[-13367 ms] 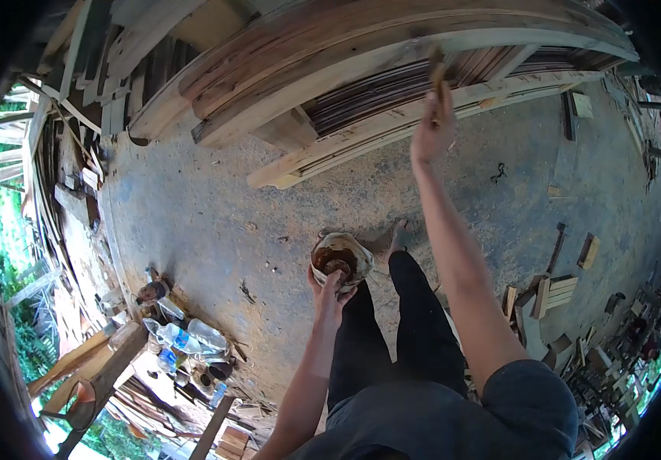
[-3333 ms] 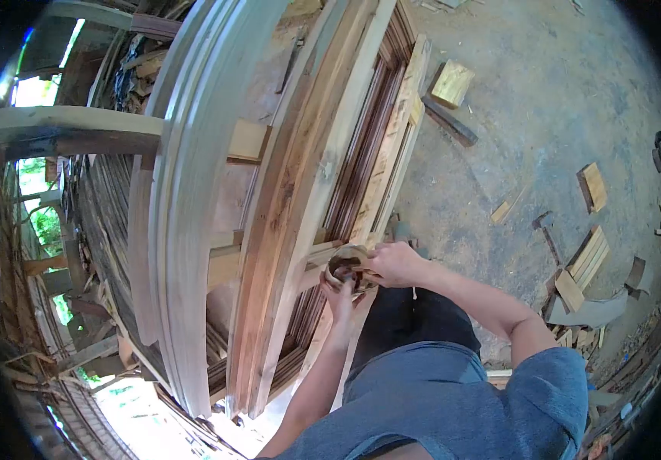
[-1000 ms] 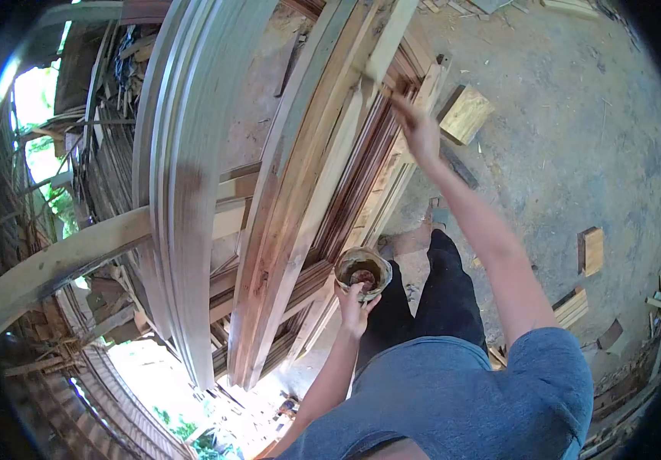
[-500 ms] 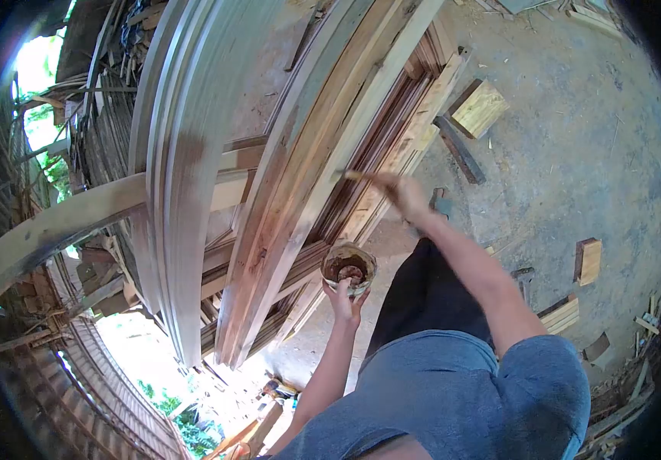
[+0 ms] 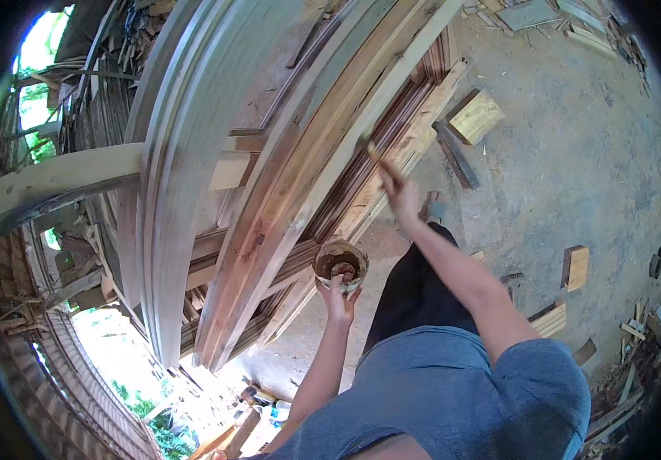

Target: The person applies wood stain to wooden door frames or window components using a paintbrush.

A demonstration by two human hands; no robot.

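Note:
My left hand (image 5: 339, 300) is wrapped round a cut-down container (image 5: 349, 250), its thumb over the near rim. Brown material coats the inside of this container. In my right hand (image 5: 402, 198) is a brush (image 5: 374, 153) with a light wooden handle, its dark tip at the edge of a long pale wooden beam (image 5: 332, 170). Alongside runs a brown-stained plank (image 5: 257, 230). Below and to the right of the beam lie a dark reddish panelled frame (image 5: 346, 201) and a lighter plank (image 5: 414, 146).
Long pale moulded boards (image 5: 169, 222) stand to the left, crossed by a curved timber (image 5: 62, 180). On the concrete floor (image 5: 560, 169) lie wood blocks (image 5: 476, 116), a dark wood strip (image 5: 457, 156) and another block (image 5: 575, 267). Scrap wood lines the right edge.
My right hand has moved the brush up and slightly right along the beam, turning it more upright. My left hand and the container have shifted slightly left in view.

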